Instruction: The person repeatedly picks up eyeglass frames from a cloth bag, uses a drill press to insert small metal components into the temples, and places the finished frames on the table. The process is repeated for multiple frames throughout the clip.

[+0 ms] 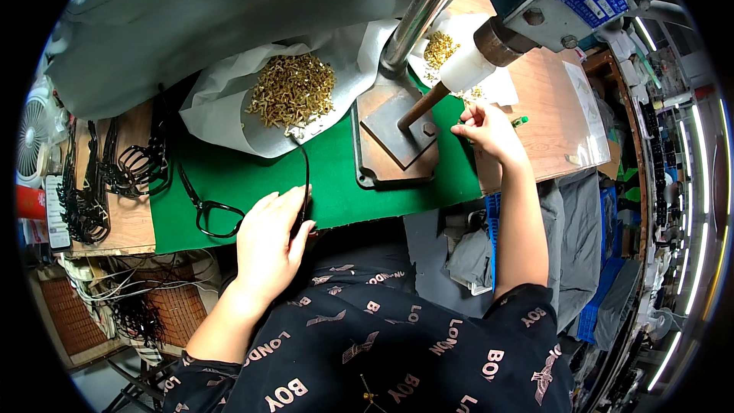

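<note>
My left hand [269, 235] is closed over a black eyeglass frame [200, 214] at the green mat's front edge. One rim and a temple show left of the hand; the other temple rises beside my fingers. On the right, the fingertips of my right hand [489, 131] are pinched together just beyond the mat's right side; whatever they hold is too small to make out. A green-tipped stick [520, 121] lies close by that hand. Between my hands stands a press with a steel base plate [399, 128] and a rod [424, 107] reaching down to it.
A heap of small brass-coloured parts [292, 92] rests on white paper behind the left hand. A smaller pile [440, 50] lies behind the press column [428, 11]. More black eyeglass frames [138, 164], a phone [57, 210] and a fan [32, 130] are at far left.
</note>
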The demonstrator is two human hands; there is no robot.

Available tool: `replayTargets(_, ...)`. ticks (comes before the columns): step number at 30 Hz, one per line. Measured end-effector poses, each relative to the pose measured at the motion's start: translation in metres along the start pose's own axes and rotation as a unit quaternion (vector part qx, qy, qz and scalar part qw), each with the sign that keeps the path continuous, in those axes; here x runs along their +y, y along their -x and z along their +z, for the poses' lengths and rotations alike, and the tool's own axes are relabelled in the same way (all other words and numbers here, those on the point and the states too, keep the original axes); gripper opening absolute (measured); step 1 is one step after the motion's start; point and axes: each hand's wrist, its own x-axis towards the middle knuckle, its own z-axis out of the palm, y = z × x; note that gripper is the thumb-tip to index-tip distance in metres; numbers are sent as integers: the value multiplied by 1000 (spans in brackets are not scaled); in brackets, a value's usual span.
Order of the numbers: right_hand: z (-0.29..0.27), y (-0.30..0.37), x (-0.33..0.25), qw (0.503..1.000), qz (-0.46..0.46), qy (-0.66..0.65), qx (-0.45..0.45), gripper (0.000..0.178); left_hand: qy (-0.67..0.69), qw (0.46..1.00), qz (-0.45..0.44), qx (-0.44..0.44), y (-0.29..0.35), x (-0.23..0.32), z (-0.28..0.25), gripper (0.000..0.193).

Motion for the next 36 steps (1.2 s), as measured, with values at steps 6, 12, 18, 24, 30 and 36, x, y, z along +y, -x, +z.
replayTargets(6, -12, -11, -2, 991, -35, 119, -53, 16, 132, 990, 47, 15, 0, 1, -10, 51)
replayTargets(12, 16, 40, -28, 981, -72, -182, 1, 8, 437, 897, 44, -58, -21, 23, -21, 68)
replayTargets(18, 106, 126, -105, 776, -260, -561, -126, 10, 357, 924, 53, -131, -37, 32, -16, 76)
replayTargets(24, 117, 129, -111, 767, -190, -601, -119, 14, 274, 952, 121, -67, -36, 29, -15, 76)
replayTargets(30, 92, 117, -113, 856, -127, -435, -248, 10, 227, 959, 149, -77, -38, 27, -19, 75)
replayTargets(36, 68, 114, -117, 879, -219, -367, -212, 11, 303, 932, 165, -110, -51, 43, -19, 76)
